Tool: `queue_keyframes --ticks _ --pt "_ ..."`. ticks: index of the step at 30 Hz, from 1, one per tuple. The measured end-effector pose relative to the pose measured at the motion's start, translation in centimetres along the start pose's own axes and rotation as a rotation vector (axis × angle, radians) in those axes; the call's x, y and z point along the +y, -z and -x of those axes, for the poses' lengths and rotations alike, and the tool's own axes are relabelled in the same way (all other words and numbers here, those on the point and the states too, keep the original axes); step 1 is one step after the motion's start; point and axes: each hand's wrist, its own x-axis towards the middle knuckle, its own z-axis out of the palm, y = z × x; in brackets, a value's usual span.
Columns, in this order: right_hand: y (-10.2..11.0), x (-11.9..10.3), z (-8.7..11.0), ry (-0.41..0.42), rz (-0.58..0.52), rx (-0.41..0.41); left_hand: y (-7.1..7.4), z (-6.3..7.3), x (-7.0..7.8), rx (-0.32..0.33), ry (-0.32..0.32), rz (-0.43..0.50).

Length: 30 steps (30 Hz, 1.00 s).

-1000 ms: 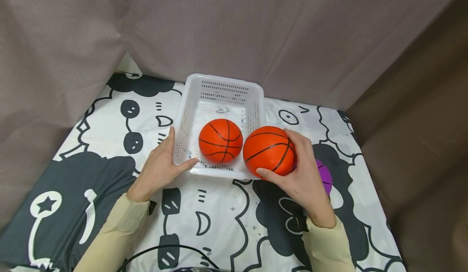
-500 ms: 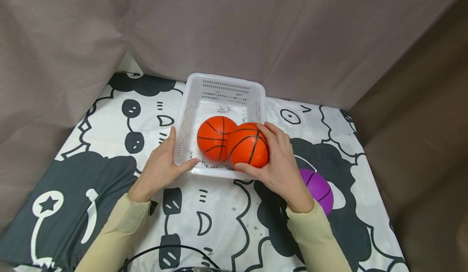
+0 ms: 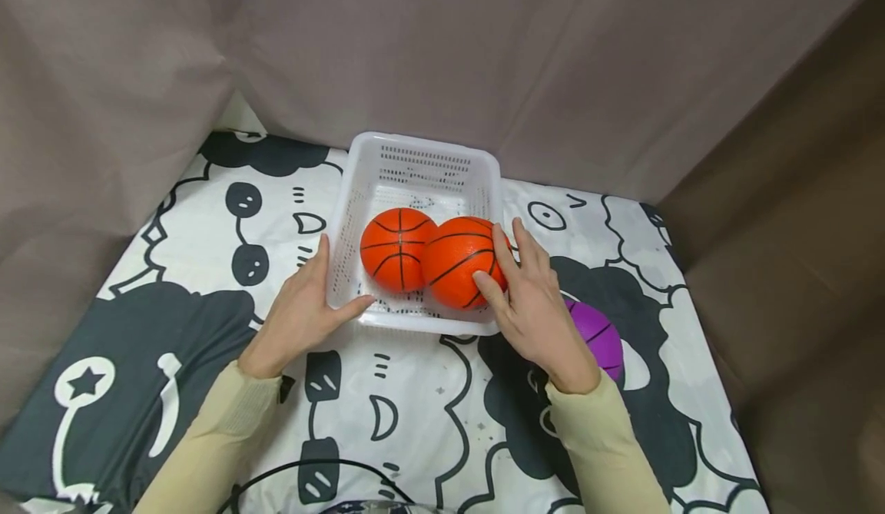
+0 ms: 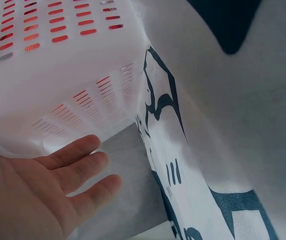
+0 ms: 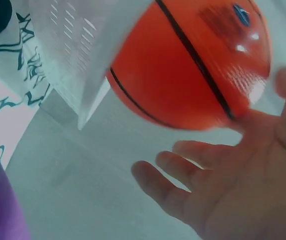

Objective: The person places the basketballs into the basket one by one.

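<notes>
Two orange basketballs sit at the near end of a white perforated plastic basket (image 3: 429,323). The left basketball (image 3: 396,249) is lower; the right basketball (image 3: 456,264) overlaps it in the head view and lies by the right wall. My right hand (image 3: 535,310) spreads loosely at that ball's right side, index finger and thumb at its surface. In the right wrist view, the other fingers (image 5: 165,187) are extended off the ball. Around the basket's near left corner lies my left hand (image 3: 297,310), thumb at the front rim, relaxed fingers (image 4: 90,172) along the outer side wall.
A purple basketball (image 3: 596,337) lies on the cloth to the right, partly behind the right forearm. A black cable (image 3: 332,464) curves along the near edge. Grey curtains (image 3: 415,53) stand close behind the basket and on the sides.
The right hand carried the second orange basketball leftward over the basket wall and has loosened its fingers from it. The first ball shifted slightly left and away. The left hand stayed at the corner.
</notes>
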Motion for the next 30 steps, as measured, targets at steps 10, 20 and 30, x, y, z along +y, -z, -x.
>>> queue_keyframes --ticks 10,20,30 --pt "-1.1 0.7 0.4 -0.039 0.085 0.034 0.1 -0.1 0.0 -0.006 0.001 0.001" --pt "-0.7 0.4 0.5 -0.038 -0.093 0.162 0.1 0.2 0.0 0.004 -0.015 -0.011" --pt "0.2 1.7 1.3 -0.027 -0.170 0.270 0.1 0.2 0.1 0.004 -0.007 -0.009"
